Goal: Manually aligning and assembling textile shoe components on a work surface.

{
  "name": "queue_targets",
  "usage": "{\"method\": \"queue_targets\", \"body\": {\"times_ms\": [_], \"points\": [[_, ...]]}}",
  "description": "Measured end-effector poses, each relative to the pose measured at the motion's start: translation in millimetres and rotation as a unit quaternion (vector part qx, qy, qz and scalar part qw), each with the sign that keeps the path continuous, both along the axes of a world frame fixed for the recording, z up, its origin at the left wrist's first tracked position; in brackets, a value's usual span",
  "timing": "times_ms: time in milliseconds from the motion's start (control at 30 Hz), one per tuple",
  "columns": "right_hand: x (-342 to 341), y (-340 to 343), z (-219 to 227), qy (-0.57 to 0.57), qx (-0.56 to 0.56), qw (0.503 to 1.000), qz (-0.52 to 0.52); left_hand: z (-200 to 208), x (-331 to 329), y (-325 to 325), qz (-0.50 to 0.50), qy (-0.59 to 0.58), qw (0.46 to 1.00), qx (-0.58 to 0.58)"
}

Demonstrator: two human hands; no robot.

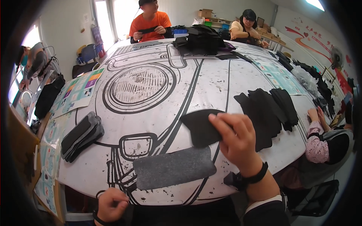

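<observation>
My right hand (pixel 238 140) pinches a thin black fabric piece (pixel 203 129) by its right edge. One end of the piece has a curved outline, and it hangs above the table. Below it a dark grey, rounded rectangular sheet (pixel 174 168) lies flat near the table's front edge. My left hand (pixel 112 204) is at that edge, left of the grey sheet; its fingers are curled in and nothing shows in them. Right of my right hand lies a spread of overlapping black pieces (pixel 260 116). At the left sits a stack of dark grey and black pieces (pixel 83 136).
A large heap of black pieces (pixel 199 39) covers the table's far side. The white tabletop (pixel 211 83) carries a printed line drawing. Across it a person in orange (pixel 151 23) holds a black strip; another person (pixel 247 30) sits far right. Nearer right are a person's hands (pixel 317 114).
</observation>
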State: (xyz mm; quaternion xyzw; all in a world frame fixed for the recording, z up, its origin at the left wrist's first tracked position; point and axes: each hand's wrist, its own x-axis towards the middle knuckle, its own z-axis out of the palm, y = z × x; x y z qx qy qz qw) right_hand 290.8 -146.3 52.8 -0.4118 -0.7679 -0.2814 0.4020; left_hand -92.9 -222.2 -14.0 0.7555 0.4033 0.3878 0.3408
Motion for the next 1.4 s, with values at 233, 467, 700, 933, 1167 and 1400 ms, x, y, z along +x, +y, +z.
{"method": "queue_targets", "body": {"times_ms": [233, 467, 700, 933, 1167, 1400], "points": [[-58.4, -81.1, -2.2, -0.095, 0.051, 0.990, 0.087, 25.2, 69.1, 7.9, -0.294, -0.002, 0.955, -0.022], [-66.6, -97.6, -31.4, -0.030, -0.028, 0.999, -0.014, 26.7, 73.3, -9.8, -0.156, -0.135, 0.949, -0.239], [-31.2, -104.1, -44.5, 0.571, -0.414, 0.678, 0.207, 30.9, 52.2, 5.6, -0.143, -0.072, 0.977, -0.140], [-31.7, -115.9, -73.5, 0.521, -0.351, 0.721, 0.292, 7.8, 47.5, -1.8, 0.000, -0.091, 0.980, -0.179], [-18.8, -99.5, -62.8, 0.172, -0.273, 0.943, 0.084, 0.7, 45.1, 4.3, 0.047, 0.039, 0.998, 0.033], [-5.7, -100.6, -77.7, 0.135, -0.296, 0.945, 0.039, -5.8, 50.4, 8.2, 0.013, 0.124, 0.984, 0.124]]}}
